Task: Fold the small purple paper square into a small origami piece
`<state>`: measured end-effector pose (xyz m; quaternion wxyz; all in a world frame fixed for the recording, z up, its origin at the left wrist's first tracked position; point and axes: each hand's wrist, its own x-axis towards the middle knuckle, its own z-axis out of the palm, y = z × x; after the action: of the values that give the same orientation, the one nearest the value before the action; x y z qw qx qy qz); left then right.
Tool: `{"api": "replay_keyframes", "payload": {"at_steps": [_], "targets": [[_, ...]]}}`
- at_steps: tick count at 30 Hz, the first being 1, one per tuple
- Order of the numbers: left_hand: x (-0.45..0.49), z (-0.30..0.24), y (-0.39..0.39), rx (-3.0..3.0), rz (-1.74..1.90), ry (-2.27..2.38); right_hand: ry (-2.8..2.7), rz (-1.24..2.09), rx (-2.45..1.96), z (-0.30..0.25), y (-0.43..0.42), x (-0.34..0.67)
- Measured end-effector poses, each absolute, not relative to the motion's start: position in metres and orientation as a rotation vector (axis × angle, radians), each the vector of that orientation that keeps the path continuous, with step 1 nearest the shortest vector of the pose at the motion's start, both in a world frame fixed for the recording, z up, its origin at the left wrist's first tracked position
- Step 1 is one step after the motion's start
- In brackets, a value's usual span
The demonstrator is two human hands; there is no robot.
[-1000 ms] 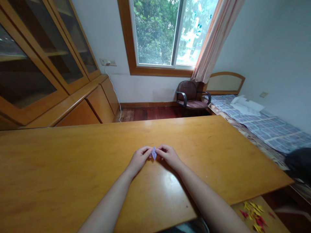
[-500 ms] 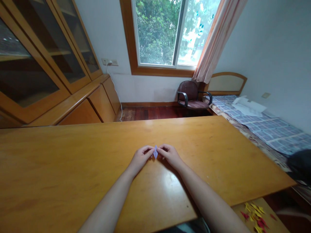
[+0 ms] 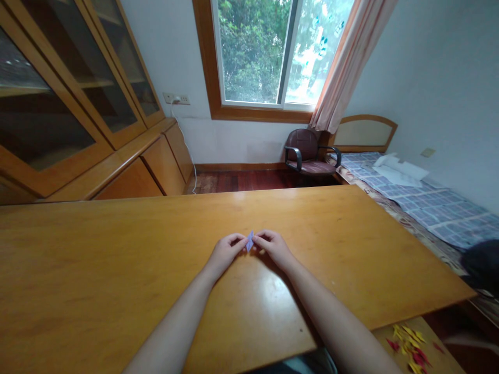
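Note:
A small purple piece of folded paper (image 3: 250,242), slim and diamond-shaped, is held between both hands over the middle of the wooden table (image 3: 117,259). My left hand (image 3: 228,253) pinches its left side between thumb and fingers. On the opposite side, my right hand (image 3: 273,246) grips it in the same way, thumb on top. The paper leans slightly, its upper tip to the right. My fingertips cover parts of its sides.
At the lower right, a lower board (image 3: 432,337) bears several yellow and red folded paper pieces (image 3: 411,345). Beyond the table stand a maroon armchair (image 3: 306,150) and a bed with a checked cover (image 3: 440,208). A glass-doored cabinet (image 3: 86,150) lines the left.
The purple folded paper has tilted from upright to leaning, its upper tip going right and its lower tip left. Both hands keep their pinch, almost in the same place.

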<state>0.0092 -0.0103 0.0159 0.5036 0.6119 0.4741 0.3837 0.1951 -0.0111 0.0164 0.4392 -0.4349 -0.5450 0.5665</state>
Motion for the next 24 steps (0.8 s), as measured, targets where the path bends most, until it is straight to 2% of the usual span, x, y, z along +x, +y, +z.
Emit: {"api": "replay_keyframes", "payload": {"at_steps": [24], "targets": [[0.008, 0.0228, -0.0136, 1.488, 0.888, 1.124, -1.389, 1.402, -1.082, 0.012, -0.0113, 0.1964]]}}
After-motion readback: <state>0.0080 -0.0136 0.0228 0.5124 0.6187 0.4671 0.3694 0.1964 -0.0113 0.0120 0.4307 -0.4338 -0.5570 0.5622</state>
